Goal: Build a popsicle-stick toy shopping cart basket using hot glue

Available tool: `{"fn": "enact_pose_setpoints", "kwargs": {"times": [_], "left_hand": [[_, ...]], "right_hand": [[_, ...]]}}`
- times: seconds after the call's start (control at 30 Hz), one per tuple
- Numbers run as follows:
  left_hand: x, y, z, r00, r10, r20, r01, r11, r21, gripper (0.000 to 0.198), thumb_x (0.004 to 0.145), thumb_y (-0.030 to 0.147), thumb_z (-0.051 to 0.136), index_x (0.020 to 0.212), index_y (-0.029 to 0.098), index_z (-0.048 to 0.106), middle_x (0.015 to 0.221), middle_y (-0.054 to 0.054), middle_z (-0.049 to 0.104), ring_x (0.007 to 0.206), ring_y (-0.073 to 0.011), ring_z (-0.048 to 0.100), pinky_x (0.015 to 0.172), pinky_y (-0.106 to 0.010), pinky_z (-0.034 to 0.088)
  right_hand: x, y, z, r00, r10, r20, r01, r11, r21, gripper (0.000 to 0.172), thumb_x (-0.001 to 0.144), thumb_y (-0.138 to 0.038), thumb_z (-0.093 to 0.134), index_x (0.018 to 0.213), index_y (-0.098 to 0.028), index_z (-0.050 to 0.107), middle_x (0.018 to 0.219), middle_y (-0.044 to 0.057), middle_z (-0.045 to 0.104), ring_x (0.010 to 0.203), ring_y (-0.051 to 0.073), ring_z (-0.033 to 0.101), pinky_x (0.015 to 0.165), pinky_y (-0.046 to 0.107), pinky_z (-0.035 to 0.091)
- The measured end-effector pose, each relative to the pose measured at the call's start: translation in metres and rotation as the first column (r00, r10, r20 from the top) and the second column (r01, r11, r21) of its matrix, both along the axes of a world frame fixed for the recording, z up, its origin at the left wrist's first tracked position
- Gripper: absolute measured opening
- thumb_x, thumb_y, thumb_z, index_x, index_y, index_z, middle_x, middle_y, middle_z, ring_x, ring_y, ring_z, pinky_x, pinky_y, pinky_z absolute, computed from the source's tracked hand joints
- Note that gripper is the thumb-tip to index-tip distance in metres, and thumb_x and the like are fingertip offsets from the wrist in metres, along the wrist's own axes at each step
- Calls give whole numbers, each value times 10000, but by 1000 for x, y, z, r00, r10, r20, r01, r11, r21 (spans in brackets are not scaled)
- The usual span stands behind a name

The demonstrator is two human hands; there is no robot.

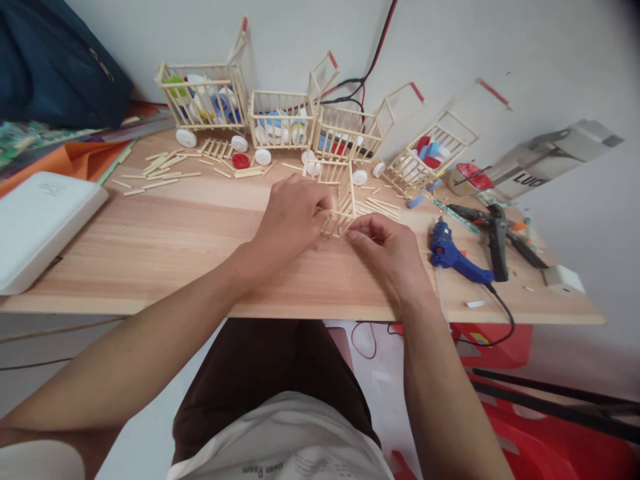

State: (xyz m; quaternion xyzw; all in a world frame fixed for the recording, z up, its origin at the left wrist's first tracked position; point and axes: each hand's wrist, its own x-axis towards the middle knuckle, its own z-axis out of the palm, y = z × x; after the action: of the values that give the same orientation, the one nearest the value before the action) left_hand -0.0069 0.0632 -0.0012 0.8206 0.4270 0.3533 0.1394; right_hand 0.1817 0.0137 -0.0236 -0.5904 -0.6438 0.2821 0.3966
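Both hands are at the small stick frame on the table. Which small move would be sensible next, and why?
Probably steady the stick frame with the left hand and move the right hand to the blue glue gun. The frame has no wheels yet, the right hand's fingertips sit at its lower edge, and the gun lies untouched just beside that hand.

The wooden surface (175, 227) carries four stick carts (283, 120) along its far edge, loose sticks (160, 170), bottle caps (241, 161), a half-built stick frame (344, 197), a blue glue gun (450, 253) and a white box (40, 220).
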Motion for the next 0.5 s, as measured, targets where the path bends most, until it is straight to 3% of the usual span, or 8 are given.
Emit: {"fn": "enact_pose_setpoints", "kwargs": {"times": [0.5], "left_hand": [[1,-2,-1,1000,19,4,-19,1000,6,145,756,113,563,648,200,604,715,-18,636,827,-222,570,777,-380,422]], "right_hand": [[0,5,-6,995,14,97,-21,997,75,35,819,-212,610,793,-204,633,732,-15,638,670,137,554,639,262,402]]}}
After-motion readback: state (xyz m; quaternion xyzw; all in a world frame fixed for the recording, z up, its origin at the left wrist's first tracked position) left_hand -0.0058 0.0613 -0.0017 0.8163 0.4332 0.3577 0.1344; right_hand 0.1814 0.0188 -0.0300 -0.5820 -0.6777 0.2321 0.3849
